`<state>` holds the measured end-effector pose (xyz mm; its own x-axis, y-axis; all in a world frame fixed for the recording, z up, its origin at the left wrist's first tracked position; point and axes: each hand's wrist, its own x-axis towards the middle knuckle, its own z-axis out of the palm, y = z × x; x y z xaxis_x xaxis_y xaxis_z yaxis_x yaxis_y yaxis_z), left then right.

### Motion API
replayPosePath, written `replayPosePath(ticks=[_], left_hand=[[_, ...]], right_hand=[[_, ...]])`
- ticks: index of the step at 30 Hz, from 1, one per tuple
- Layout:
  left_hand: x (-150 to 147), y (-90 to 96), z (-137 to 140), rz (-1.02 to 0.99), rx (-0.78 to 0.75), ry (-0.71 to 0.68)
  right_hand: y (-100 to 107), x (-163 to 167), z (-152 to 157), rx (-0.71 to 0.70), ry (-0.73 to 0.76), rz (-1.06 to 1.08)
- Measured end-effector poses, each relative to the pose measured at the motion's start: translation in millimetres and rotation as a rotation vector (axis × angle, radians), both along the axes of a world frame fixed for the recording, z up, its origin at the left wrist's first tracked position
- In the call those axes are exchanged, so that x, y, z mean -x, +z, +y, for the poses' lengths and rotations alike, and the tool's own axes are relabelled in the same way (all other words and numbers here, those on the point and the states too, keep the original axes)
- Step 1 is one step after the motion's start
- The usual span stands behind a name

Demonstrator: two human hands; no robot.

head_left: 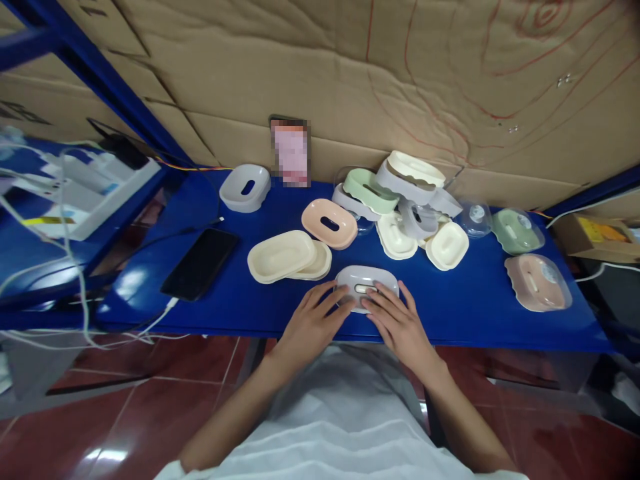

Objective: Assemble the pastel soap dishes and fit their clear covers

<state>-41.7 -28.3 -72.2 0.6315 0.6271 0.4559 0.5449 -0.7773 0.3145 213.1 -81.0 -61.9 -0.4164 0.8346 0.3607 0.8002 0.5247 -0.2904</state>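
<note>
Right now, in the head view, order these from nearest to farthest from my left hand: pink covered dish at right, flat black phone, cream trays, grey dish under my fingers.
1. Grey dish, touching the left hand.
2. Cream trays, just beyond the hand.
3. Black phone, off to the left.
4. Pink covered dish, far right.

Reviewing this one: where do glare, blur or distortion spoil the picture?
Head view: white glare on the blue table at left and the floor; head view: soft detail towards the edges, as on the carton; head view: coarse pixels over the upright screen; head view: left hand and right hand readable, if slightly soft.
</note>
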Motion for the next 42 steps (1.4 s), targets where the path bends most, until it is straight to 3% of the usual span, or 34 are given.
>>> replayPosePath(ticks=[5,9,12,14,18,21,23,30,34,38,42], left_hand=[[-0.8,6.7,-1.6,-0.059,-0.015,0.021],[11.5,14.7,8.3,-0.058,-0.099,0.212],[26.9,13.3,25.7,0.055,-0.114,0.348],[35.1,9.6,36.2,0.113,-0.106,0.360],[31.9,8.4,38.4,0.102,-0.127,0.307],[14.7,14.6,27.6,0.116,-0.098,0.083],[4.8,18.2,22.2,0.149,-0.057,-0.015],[14.4,18.4,21.0,0.173,-0.064,0.042],[29.8,14.9,12.2,0.115,-0.083,0.043],[45.6,10.3,-0.7,0.025,-0.019,0.015],[55.0,6.7,-12.1,-0.038,0.114,-0.024]], right_hand=[[-2.1,2.8,-3.8,0.009,-0.004,-0.008],[4.2,-8.2,-2.7,-0.018,-0.006,0.024],[16.3,-30.7,18.7,-0.044,-0.039,0.048],[25.0,-45.3,47.6,-0.017,-0.039,0.022],[33.1,-52.1,120.3,0.136,0.084,-0.047],[30.2,-37.7,158.3,0.228,0.072,-0.115],[27.1,-26.8,168.2,0.232,0.032,-0.159],[22.4,-22.8,154.5,0.116,0.000,-0.181],[17.5,-30.6,138.9,0.056,0.085,-0.153],[18.1,-41.2,106.6,0.041,0.122,-0.177],[26.1,-53.1,62.8,0.088,0.002,-0.074]])
